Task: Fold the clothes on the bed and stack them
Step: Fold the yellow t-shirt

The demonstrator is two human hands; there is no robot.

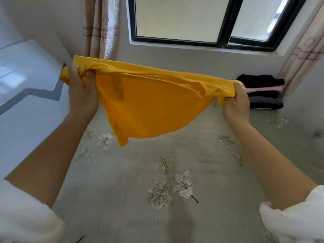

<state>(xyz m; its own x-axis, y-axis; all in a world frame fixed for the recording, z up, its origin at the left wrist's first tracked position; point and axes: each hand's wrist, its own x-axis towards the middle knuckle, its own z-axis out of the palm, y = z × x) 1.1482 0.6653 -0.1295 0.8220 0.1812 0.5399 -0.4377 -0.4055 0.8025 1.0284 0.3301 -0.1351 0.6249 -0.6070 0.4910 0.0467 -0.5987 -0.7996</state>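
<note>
- Head view: yellow shirt held up in the air over the bed, stretched wide, lower part hanging in a point.
- Left hand grips the shirt's left end, fingers curled into bunched fabric.
- Right hand grips the right end, fabric pinched in the fist.
- Folded stack of black, pink, grey clothes on bed's far right corner, near curtain.
- Window behind.
</note>
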